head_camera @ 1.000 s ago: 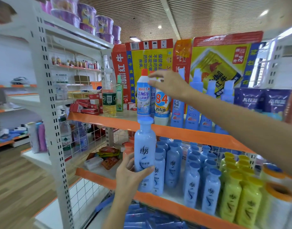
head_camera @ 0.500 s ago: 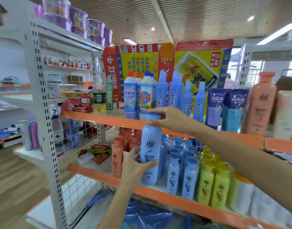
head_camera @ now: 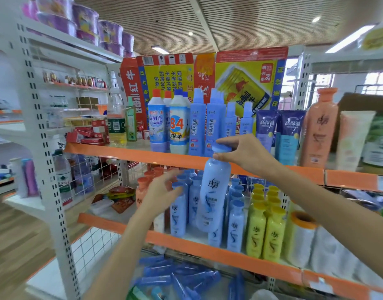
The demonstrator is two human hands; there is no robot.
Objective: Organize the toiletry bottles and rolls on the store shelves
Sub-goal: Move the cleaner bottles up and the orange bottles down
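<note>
My right hand (head_camera: 244, 153) pinches the blue cap of a light-blue bottle (head_camera: 212, 195) and holds it up in front of the middle shelf (head_camera: 130, 227). My left hand (head_camera: 162, 189) hovers with relaxed fingers by the caps of the blue bottles (head_camera: 178, 213) standing on that shelf, holding nothing. Beside them stand orange bottles (head_camera: 143, 191) at the left, yellow bottles (head_camera: 265, 230) at the right, then clear-wrapped rolls (head_camera: 303, 239). The upper shelf (head_camera: 112, 150) carries cleaner bottles (head_camera: 157, 124), tall blue spray bottles (head_camera: 197, 124), tubes (head_camera: 279, 131) and a big orange bottle (head_camera: 320, 128).
A white shelf upright (head_camera: 45, 161) stands at the left with a wire divider (head_camera: 93, 176). Flat blue packs (head_camera: 177, 276) lie on the bottom shelf. Red and yellow cartons (head_camera: 208, 76) back the upper shelf. Purple tubs (head_camera: 86, 20) sit on top. Wooden floor (head_camera: 11, 241) lies left.
My left hand let go of the light-blue bottle's body and moved left to the shelf bottles. My right hand came down from the upper shelf and now carries that bottle by its cap.
</note>
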